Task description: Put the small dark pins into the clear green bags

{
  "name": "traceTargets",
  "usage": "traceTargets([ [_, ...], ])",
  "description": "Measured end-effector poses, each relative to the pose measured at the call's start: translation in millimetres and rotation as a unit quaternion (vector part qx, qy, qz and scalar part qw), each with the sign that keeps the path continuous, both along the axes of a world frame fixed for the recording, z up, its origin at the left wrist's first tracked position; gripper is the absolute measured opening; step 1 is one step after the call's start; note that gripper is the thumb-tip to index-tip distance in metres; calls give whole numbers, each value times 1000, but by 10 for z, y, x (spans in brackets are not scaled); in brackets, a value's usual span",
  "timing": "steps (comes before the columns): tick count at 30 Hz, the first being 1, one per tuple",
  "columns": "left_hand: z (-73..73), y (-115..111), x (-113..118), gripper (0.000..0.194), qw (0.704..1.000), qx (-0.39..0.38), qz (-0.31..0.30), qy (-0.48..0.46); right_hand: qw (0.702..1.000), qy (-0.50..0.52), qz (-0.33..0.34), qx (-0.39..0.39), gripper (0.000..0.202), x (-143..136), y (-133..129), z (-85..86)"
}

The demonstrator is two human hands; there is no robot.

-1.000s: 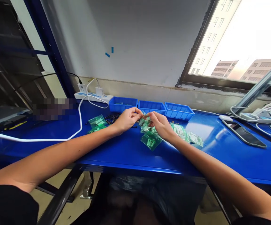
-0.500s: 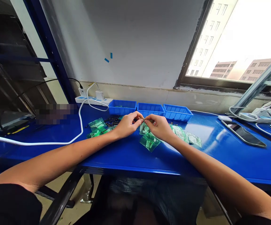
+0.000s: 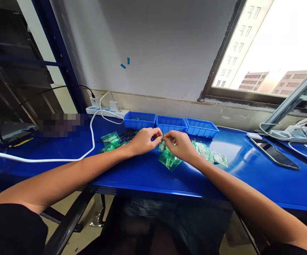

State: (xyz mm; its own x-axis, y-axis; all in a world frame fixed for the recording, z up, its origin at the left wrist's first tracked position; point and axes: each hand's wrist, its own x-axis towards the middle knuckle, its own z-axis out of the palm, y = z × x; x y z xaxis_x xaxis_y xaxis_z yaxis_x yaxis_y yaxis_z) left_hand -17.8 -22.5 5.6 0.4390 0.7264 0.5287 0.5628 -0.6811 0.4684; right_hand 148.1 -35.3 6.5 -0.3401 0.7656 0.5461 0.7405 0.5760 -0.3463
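Note:
Just above the blue table point(image 3: 143, 171), my left hand point(image 3: 145, 142) is closed in a pinch of thumb and forefinger. Facing it, my right hand point(image 3: 181, 144) pinches too, its fingertips almost meeting the left ones. Whatever sits between the fingertips is too small and covered to make out. Below and behind the hands lie clear green plastic packets point(image 3: 169, 161) with small pale pieces inside. More green packets point(image 3: 111, 139) lie left of my left hand, beside a heap of thin black parts point(image 3: 127, 135). Beyond my right wrist are further packets point(image 3: 202, 150).
Three blue bins point(image 3: 171, 125) stand in a row along the wall. A power strip point(image 3: 107, 112) and a white cable point(image 3: 92, 136) are at the left. On the right lie a phone point(image 3: 274, 153) and another power strip point(image 3: 293, 134). The table's front edge runs below my forearms.
My fingertips have drawn very slightly apart, both hands still pinched in the same place. The view has shifted a little. The packets lie as before.

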Motion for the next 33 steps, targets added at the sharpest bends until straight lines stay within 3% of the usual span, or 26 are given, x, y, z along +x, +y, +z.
traceTargets([
  [9, 25, 22, -15, 17, 996, -1, -6, 84, 994, -108, -2, -3, 10, 30, -31, 64],
  [17, 35, 26, -28, 17, 992, -22, -30, 120, 994, -109, 10, -4, 11, 35, -4, 44],
  [23, 22, 71, -33, 22, 988, -111, -103, 25, 999, -36, -13, 24, 9, 50, -16, 78],
  [28, -5, 84, 13, 17, 971, -190, -119, -88, 999, 27, 3, 39, 8, 61, -15, 113],
  [33, -44, 81, 50, 13, 957, -232, -118, -131, 1000, 9, 27, -3, 10, 61, 2, 112],
])
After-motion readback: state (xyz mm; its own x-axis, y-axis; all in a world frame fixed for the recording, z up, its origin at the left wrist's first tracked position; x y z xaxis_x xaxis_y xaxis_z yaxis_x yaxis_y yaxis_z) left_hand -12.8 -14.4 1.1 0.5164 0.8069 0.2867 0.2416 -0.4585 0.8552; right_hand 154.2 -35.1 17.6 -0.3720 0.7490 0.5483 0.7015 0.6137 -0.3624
